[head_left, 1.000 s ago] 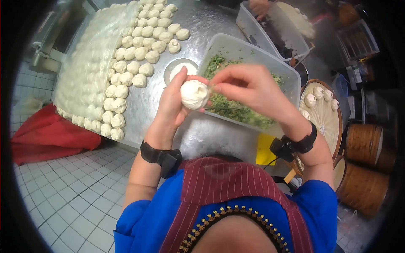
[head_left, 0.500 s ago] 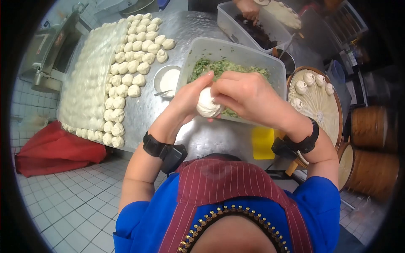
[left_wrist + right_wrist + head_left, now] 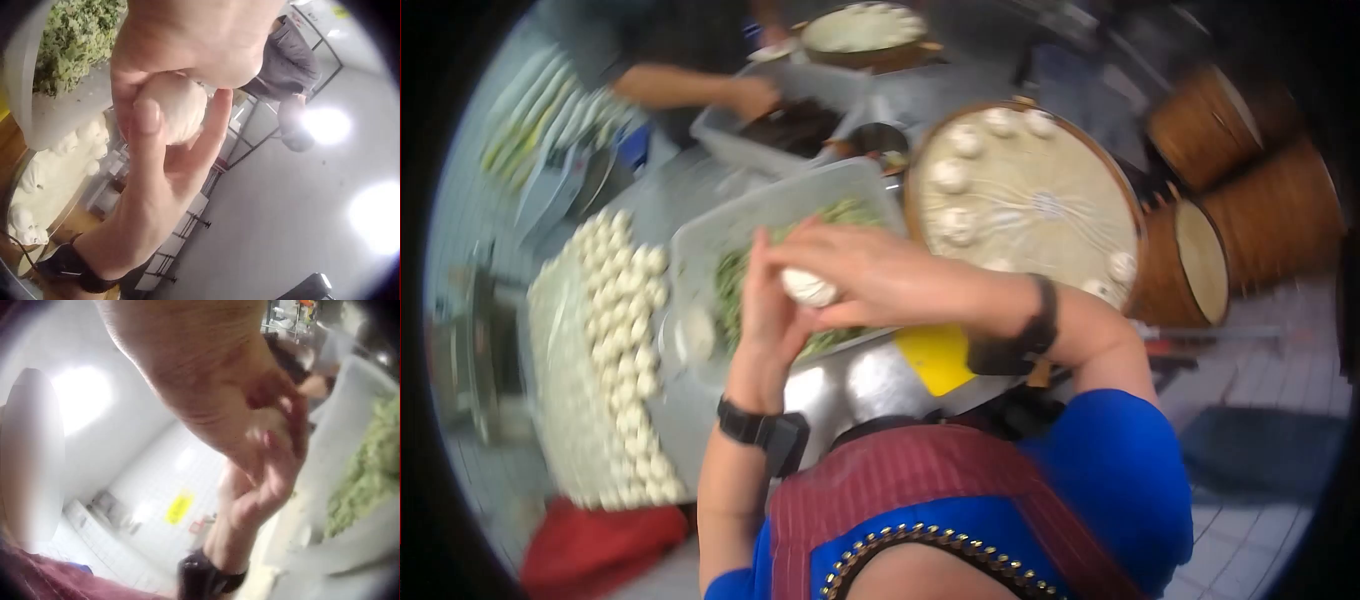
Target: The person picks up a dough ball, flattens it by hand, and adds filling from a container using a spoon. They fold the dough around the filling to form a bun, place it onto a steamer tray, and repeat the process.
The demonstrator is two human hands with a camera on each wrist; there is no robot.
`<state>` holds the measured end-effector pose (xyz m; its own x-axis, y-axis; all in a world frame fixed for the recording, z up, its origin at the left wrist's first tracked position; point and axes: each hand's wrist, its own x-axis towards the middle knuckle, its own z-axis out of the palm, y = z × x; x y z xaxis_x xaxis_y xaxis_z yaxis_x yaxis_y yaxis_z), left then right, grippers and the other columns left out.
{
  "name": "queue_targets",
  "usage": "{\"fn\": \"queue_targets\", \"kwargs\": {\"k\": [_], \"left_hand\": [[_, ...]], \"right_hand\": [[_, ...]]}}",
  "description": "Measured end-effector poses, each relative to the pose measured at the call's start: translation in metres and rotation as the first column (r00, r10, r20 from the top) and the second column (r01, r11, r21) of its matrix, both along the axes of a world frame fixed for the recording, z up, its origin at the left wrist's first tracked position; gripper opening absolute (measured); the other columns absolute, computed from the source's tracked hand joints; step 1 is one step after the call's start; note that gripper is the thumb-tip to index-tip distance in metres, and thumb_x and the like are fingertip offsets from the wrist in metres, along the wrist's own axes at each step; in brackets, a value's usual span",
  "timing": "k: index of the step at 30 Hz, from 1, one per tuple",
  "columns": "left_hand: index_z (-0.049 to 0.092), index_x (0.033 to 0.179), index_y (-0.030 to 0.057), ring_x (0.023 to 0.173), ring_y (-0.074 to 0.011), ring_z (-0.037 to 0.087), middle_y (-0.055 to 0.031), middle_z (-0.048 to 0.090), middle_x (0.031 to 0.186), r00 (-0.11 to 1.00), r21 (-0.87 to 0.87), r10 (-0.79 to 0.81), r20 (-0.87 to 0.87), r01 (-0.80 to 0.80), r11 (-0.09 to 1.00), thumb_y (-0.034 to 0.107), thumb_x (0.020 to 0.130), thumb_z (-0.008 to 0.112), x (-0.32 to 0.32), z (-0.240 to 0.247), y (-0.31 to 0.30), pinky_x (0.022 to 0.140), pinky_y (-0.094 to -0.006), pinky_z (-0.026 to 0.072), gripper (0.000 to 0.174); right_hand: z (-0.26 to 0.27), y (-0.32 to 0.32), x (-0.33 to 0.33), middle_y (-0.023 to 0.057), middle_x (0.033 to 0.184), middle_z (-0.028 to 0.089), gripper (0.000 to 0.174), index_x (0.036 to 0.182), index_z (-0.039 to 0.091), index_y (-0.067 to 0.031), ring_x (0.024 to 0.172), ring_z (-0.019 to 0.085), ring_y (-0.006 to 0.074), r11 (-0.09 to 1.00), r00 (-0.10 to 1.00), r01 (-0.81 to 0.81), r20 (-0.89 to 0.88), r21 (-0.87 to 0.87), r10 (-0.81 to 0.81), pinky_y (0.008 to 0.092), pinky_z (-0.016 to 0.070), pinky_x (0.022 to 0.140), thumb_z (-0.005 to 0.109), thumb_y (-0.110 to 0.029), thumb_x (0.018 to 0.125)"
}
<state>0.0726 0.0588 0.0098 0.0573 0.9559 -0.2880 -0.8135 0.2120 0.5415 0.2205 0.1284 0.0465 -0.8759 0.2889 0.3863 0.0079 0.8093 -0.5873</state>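
A pleated white dough bun [image 3: 808, 288] sits between both hands over the near part of a clear tub of chopped green filling [image 3: 840, 212]. My left hand [image 3: 766, 318] holds it from the left side, palm around it. From the right my right hand [image 3: 878, 268] grips the same bun. In the left wrist view the right thumb and fingers [image 3: 147, 119] curl round the bun [image 3: 187, 103], and my left hand [image 3: 194, 37] covers its top. The right wrist view is blurred, with the hands pressed together and the bun mostly hidden.
A round tray [image 3: 1040, 165] with several pleated buns stands on the right, beside bamboo steamers [image 3: 1270, 220]. Rows of dough pieces [image 3: 625, 330] lie at left. Behind, another person's hand [image 3: 752, 98] reaches into a tub of dark filling [image 3: 800, 130]. A yellow sheet [image 3: 938, 358] lies in front.
The head view has turned right, bringing the round tray nearer the middle. The right hand has gone from pinching the bun's top to gripping it together with the left hand.
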Motion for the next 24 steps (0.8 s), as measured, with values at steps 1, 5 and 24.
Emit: {"fn": "queue_targets", "kwargs": {"k": [1, 5, 24], "left_hand": [[0.041, 0.134, 0.0034, 0.114, -0.0291, 0.055, -0.0163, 0.051, 0.129, 1.0, -0.005, 0.001, -0.019, -0.001, 1.0, 0.054, 0.096, 0.034, 0.007, 0.004, 0.005, 0.086, -0.0406, 0.0536, 0.064], [0.039, 0.135, 0.0047, 0.111, -0.0326, 0.056, -0.0189, 0.051, 0.126, 0.964, -0.003, -0.1, -0.245, 0.102, 0.995, 0.053, 0.095, 0.04, 0.018, 0.002, 0.02, 0.088, -0.0429, 0.0525, 0.063], [0.051, 0.122, 0.0044, 0.096, -0.0256, 0.063, -0.0161, 0.061, 0.104, 0.728, -0.148, 0.432, -0.531, -0.582, 0.799, 0.044, 0.096, 0.046, -0.068, 0.006, -0.079, 0.076, -0.0339, 0.0552, 0.048]], "right_hand": [[-0.004, 0.008, 0.009, 0.0163, 0.119, 0.057, 0.061, 0.128, 0.049, -0.0066, 0.113, 0.053, 0.0319, 0.998, 0.998, 0.069, 0.005, 0.012, -0.069, 0.0411, 0.045, 0.091, 0.072, -0.018, 0.072], [-0.004, 0.054, 0.049, 0.0146, 0.114, 0.06, 0.05, 0.12, 0.057, -0.0075, 0.105, 0.059, 0.0266, 0.951, 0.995, 0.085, 0.069, -0.297, -0.067, 0.0354, 0.0475, 0.087, 0.071, -0.016, 0.072], [-0.143, 0.312, 0.311, 0.0147, 0.114, 0.063, 0.06, 0.119, 0.06, -0.0162, 0.106, 0.059, 0.0309, 0.129, 0.031, 0.941, 0.301, 0.313, -0.953, 0.038, 0.0461, 0.093, 0.078, -0.028, 0.062]]}}
